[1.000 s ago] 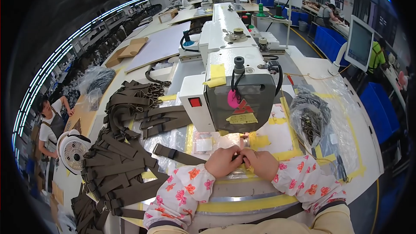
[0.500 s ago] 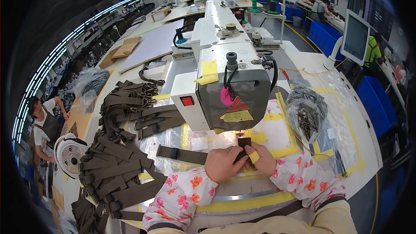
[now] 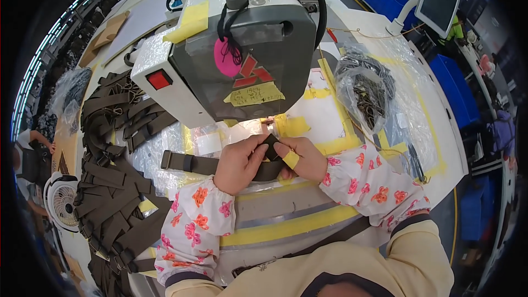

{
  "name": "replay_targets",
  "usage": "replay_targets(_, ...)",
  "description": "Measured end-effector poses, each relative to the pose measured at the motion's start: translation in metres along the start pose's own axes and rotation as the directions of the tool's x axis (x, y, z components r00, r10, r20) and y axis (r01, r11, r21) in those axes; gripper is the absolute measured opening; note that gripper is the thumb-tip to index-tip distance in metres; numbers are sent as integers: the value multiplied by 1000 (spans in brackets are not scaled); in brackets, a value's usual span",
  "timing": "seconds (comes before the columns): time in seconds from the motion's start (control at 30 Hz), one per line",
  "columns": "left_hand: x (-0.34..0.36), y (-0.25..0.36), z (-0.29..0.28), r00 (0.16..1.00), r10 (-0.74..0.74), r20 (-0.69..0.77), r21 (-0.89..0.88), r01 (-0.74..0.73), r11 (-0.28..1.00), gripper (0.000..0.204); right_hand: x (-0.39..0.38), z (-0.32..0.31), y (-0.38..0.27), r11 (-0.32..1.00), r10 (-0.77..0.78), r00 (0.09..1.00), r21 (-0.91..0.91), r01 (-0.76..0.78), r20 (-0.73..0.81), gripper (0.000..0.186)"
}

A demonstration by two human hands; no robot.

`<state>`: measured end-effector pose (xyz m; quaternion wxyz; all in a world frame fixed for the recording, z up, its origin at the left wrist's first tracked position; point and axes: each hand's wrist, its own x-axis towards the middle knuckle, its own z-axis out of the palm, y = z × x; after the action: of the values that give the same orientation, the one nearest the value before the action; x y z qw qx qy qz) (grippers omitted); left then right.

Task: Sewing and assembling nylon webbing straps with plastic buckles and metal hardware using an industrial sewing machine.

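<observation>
While both hands meet just near of the grey sewing machine [image 3: 242, 49], the left hand [image 3: 239, 162] and right hand [image 3: 300, 157] each hold a tight grip on a dark webbing strap [image 3: 190, 162]. The strap runs leftward from them across the surface [image 3: 330, 115]. More straps [image 3: 110, 187] lie piled far left.

Heap of dark webbing straps [image 3: 110, 187] piled left; clear bag of metal buckles [image 3: 366, 96] lying right; small white fan [image 3: 60, 209] at far left; monitor [image 3: 437, 0] upper right.
</observation>
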<state>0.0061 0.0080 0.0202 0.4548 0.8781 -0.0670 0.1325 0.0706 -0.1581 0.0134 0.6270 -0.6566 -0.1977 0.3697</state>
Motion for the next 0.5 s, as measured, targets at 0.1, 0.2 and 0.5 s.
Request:
replay_targets(0.1,-3,4,6,974,224,38,386,-221,895,26,0,-1,2,997,-9,1000,-76,9,2,30)
replay_targets(0.2,-6,14,14,938,324,121,687,-315,655,35,-2,1,7,990,-104,993,-100,99,-50,33)
replay_targets(0.5,-2,6,9,998,54,-21,184,-49,982,18,-6,8,2,985,-122,985,-135,105,-124,38)
